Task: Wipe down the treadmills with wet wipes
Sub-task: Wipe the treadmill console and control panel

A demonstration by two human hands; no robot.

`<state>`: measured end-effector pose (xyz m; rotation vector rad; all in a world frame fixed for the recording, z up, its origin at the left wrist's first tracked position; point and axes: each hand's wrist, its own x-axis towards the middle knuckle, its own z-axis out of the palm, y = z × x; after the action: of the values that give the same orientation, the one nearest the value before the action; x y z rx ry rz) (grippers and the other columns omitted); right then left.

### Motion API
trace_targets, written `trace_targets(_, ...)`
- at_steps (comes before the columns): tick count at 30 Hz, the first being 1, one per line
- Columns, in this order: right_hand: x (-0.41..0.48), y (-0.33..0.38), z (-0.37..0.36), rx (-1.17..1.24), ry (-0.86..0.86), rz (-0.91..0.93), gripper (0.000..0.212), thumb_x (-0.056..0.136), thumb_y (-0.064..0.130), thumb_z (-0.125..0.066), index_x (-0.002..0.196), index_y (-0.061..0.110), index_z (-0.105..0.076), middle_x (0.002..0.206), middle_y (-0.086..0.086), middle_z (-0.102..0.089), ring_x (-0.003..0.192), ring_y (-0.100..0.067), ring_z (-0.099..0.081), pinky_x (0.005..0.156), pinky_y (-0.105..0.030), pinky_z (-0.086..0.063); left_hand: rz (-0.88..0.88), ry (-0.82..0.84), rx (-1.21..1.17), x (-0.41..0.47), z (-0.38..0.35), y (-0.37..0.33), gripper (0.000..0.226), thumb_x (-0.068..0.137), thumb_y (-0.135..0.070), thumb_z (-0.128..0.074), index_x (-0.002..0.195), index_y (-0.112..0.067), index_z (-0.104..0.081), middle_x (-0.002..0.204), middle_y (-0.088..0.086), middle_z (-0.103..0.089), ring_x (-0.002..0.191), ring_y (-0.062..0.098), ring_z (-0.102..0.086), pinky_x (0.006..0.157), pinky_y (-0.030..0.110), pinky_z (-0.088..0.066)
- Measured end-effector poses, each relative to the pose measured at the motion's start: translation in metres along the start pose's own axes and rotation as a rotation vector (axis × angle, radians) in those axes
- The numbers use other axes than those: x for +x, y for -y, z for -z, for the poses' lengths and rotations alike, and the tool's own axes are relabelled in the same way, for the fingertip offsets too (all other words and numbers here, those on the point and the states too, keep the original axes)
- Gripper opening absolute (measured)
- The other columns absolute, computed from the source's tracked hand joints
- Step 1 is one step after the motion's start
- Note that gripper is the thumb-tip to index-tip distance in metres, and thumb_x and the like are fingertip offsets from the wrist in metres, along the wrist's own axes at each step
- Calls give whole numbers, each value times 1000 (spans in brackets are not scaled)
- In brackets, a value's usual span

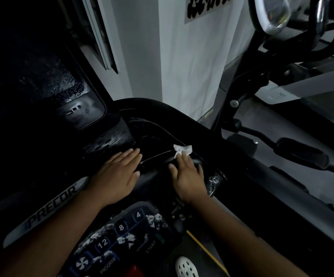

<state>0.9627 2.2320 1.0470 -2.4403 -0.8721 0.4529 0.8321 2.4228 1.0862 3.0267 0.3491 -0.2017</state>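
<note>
A black treadmill console [42, 136] fills the left and centre of the head view, its dark screen streaked with wet marks. My left hand [118, 172] lies flat with straight fingers on the console's right shelf. My right hand [188, 174] presses a crumpled white wet wipe [182, 149] against the black curved handrail [162, 108]; the wipe sticks out beyond the fingertips. The keypad [122, 234] below my wrists shows numbered buttons with white smears on it.
A white wall and pillar [182, 56] stand behind the console. To the right is another exercise machine [282, 37] with black tubes and a pedal [302, 154]. A white perforated shoe [186, 267] shows at the bottom.
</note>
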Motion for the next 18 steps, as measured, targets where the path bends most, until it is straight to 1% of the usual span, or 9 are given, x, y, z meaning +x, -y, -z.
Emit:
trace_targets(2,0,5,5,50,54,269,56,105,44,-28,157,22,-31,167,0,-22,154,-14,-10,125,-46,-6,23,20,13,-4,6,-2,92,82,-61,10,161,-19,-11,168,-7,0,153,6,4,119,22,8)
trace_targets(4,-3,10,3,1,201,567,55,104,42,-27,156,24,-34,165,5,-24,154,-8,-9,125,-39,0,77,8,21,-13,11,-1,96,80,-64,8,161,-17,-13,168,-3,-2,154,10,1,118,24,6)
trace_targets(5,1,9,2,-41,201,615,58,103,45,-24,156,25,-34,165,6,-24,152,-4,-7,125,-39,1,106,4,18,-18,12,0,97,80,-66,7,161,-16,-14,168,-2,-2,155,12,1,119,26,5)
trace_targets(8,21,16,2,-56,72,480,71,96,57,-14,158,26,-30,165,5,-25,146,3,-1,124,-49,-6,170,-8,9,-36,9,3,97,82,-70,5,161,-16,-11,168,-2,1,153,10,5,120,28,3)
trace_targets(10,18,34,-4,-20,203,620,64,102,54,-18,158,26,-29,166,5,-21,150,-1,2,125,-41,1,199,-41,7,-42,5,3,93,86,-69,0,161,-15,-14,168,0,-4,151,9,3,120,27,2)
trace_targets(12,15,30,-5,-38,297,782,56,106,46,-25,158,27,-29,166,8,-19,154,-3,-3,125,-34,2,203,-58,9,-46,3,3,88,91,-67,-6,159,-12,-20,167,1,-11,152,11,-4,121,26,-1)
trace_targets(15,37,-6,15,-106,211,756,59,100,42,-26,158,29,-30,165,11,-20,153,-4,-12,124,-49,-11,206,-74,16,-49,-1,5,86,93,-66,-6,159,-14,-20,166,-2,-6,152,9,-2,122,25,0)
trace_targets(17,42,-2,22,-111,268,755,67,92,38,-27,158,27,-32,165,10,-20,153,-7,-12,125,-51,-9,217,-79,8,-49,-1,4,86,91,-67,-1,160,-16,-11,164,-6,4,151,6,6,122,26,2)
trace_targets(18,38,8,19,-123,316,808,70,89,37,-28,158,26,-31,166,8,-20,154,-9,-10,126,-46,-4,215,-70,2,-49,-1,4,86,90,-67,1,160,-17,-8,164,-7,6,150,5,8,121,26,3)
